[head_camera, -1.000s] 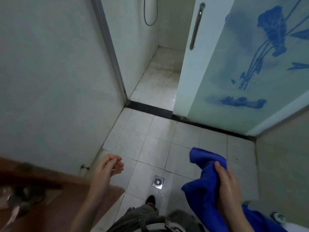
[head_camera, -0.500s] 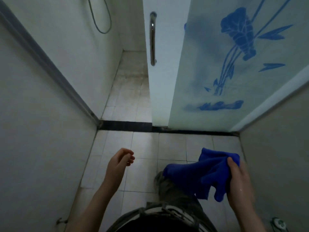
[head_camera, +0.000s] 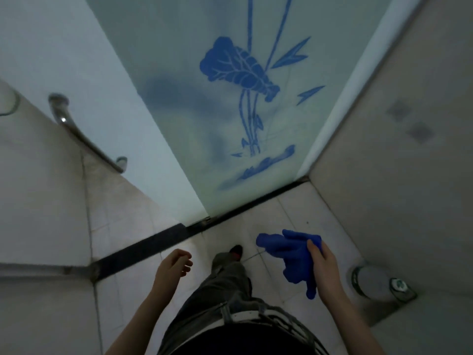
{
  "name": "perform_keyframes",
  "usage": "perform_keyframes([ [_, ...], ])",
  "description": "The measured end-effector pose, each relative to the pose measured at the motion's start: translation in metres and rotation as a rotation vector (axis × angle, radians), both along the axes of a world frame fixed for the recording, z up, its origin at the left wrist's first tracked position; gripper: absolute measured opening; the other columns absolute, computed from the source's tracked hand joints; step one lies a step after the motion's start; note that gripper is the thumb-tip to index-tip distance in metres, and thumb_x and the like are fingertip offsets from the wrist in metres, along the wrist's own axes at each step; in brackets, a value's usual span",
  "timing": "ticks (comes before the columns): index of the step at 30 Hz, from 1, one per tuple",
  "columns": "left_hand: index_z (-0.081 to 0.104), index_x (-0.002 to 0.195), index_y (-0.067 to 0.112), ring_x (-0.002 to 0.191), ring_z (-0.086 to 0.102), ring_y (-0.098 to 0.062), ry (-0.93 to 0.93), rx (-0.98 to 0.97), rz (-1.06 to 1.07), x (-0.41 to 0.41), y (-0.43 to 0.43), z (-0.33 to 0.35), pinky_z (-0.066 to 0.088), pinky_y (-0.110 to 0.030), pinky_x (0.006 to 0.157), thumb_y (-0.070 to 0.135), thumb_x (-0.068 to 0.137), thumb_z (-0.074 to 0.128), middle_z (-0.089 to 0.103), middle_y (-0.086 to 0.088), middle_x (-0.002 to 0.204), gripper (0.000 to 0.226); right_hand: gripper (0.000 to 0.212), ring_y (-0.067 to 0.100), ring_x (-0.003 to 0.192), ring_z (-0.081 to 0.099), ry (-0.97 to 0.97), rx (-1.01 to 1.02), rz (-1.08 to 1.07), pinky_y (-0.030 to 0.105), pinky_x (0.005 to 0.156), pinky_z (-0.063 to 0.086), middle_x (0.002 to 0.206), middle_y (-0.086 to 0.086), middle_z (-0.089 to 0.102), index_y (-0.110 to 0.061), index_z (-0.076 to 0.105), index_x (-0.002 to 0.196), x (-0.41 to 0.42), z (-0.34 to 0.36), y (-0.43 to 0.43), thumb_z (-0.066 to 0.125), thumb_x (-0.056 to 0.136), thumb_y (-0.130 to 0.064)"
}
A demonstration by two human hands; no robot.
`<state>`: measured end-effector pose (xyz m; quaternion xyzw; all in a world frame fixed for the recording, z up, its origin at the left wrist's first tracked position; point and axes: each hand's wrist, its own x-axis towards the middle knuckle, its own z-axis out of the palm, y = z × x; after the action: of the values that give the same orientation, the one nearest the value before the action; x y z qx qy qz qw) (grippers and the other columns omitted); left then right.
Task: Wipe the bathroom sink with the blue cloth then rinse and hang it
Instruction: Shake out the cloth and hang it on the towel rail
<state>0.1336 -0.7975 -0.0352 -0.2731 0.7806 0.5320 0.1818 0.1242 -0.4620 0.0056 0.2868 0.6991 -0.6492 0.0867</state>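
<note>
So my right hand [head_camera: 323, 267] is clamped on the bunched blue cloth [head_camera: 291, 254], low right over floor tiles [head_camera: 286, 216]; left hand [head_camera: 172, 265] loosely curled, empty. Frosted shower door [head_camera: 204, 111] ahead, metal handle [head_camera: 79, 131] far left, floor drain [head_camera: 371, 280] right.

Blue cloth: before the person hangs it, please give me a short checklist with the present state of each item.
1. Blue cloth gripped in right hand: ok.
2. Left hand free to help: ok, it holds nothing.
3. Cloth clear of the floor: ok, it dangles above it.
4. Hook or rail for hanging in view: not ok; only the door handle shows.
5. Cloth rinsed: cannot tell.
</note>
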Motion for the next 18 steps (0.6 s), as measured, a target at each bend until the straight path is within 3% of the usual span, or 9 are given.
perform_keyframes([
  [4,0.064,0.088,0.005,0.076,0.062,-0.032,-0.035,0.011,-0.144,-0.075,0.015,-0.012,0.048,-0.035,0.067,0.004,0.095,0.049,0.067,-0.018,0.082,0.017,0.023,0.013,0.090,0.070,-0.005,-0.013,-0.169,0.019,0.068,0.054,0.102,0.003,0.072,-0.016,0.067,0.104,-0.029,0.000,0.021,0.044,0.101,-0.018],
  [8,0.064,0.083,0.003,0.070,0.058,-0.029,-0.070,0.059,-0.259,-0.168,0.047,-0.022,0.045,-0.032,0.063,0.003,0.093,0.052,0.066,-0.014,0.073,0.016,0.031,0.002,0.077,0.069,0.006,0.007,-0.322,0.011,0.064,0.051,0.089,-0.004,0.073,-0.021,0.070,0.093,-0.070,0.012,0.043,0.041,0.102,-0.014],
  [10,0.067,0.076,0.010,0.069,0.060,-0.029,-0.054,0.070,-0.369,-0.218,0.068,-0.020,0.046,-0.035,0.065,0.013,0.087,0.059,0.067,-0.010,0.069,0.014,0.037,0.000,0.068,0.067,0.021,0.027,-0.401,0.011,0.059,0.049,0.076,-0.008,0.073,-0.028,0.071,0.083,-0.092,0.023,0.053,0.041,0.102,-0.015],
  [12,0.068,0.070,0.016,0.068,0.062,-0.028,-0.033,0.082,-0.494,-0.265,0.094,-0.013,0.046,-0.036,0.067,0.023,0.079,0.060,0.069,-0.007,0.067,0.014,0.038,0.005,0.067,0.066,0.033,0.050,-0.463,0.016,0.060,0.051,0.077,-0.004,0.072,-0.031,0.072,0.080,-0.113,0.034,0.065,0.043,0.102,-0.020],
  [15,0.066,0.074,0.011,0.071,0.064,-0.026,0.010,0.113,-0.662,-0.325,0.145,0.001,0.048,-0.033,0.068,0.009,0.091,0.057,0.070,-0.003,0.067,0.019,0.022,0.012,0.069,0.063,0.070,0.067,-0.584,0.022,0.060,0.051,0.086,0.007,0.066,-0.021,0.064,0.089,-0.136,0.055,0.086,0.046,0.100,-0.024],
  [18,0.065,0.079,0.006,0.072,0.063,-0.023,0.072,0.169,-0.819,-0.367,0.206,0.027,0.049,-0.028,0.068,0.003,0.093,0.053,0.069,-0.004,0.070,0.019,0.024,0.012,0.074,0.065,0.107,0.139,-0.621,0.016,0.062,0.050,0.080,-0.001,0.071,-0.014,0.065,0.089,-0.151,0.088,0.110,0.045,0.100,-0.023],
])
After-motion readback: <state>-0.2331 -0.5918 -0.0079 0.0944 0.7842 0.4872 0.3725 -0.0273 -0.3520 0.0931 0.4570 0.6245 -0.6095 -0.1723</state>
